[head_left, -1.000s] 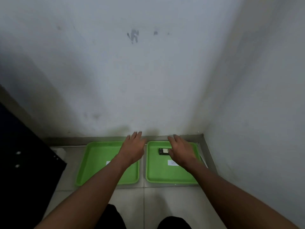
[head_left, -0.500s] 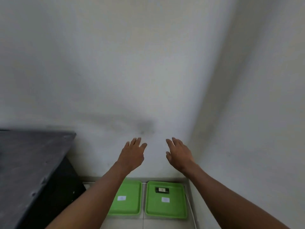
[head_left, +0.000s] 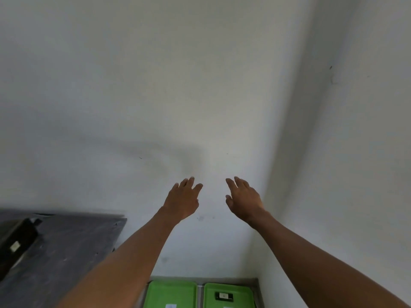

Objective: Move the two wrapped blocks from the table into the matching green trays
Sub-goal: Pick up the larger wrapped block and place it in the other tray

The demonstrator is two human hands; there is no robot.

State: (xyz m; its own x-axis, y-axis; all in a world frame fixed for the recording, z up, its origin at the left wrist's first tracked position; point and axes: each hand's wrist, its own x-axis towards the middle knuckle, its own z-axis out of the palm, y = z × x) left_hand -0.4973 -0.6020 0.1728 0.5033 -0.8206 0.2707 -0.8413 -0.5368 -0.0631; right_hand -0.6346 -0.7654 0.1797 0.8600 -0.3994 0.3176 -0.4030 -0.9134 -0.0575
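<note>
One wrapped block already lies in the right tray, near its far edge, so I judge the step in hand to be fetching the second block from the table and bringing it to the left tray, which shows only a small white label. That second one looks to be the dark blurred shape with a pale label at the table's left edge, though I cannot be sure of it.

To do this well, I would turn toward the table, well to my left, and look down before reaching, since the view now points mostly at the wall. I would take the block with my left hand, which is nearer, grip it across its short sides, and set it flat inside the left tray rather than dropping it from a height. The trays sit side by side on the floor in the corner, so I must mind which one I aim for.

Both arms are stretched forward and raised, hands level with each other and a little apart. My left hand is palm down, fingers spread and loose, holding nothing. My right hand is likewise empty, fingers apart, thumb out toward the left.
</note>
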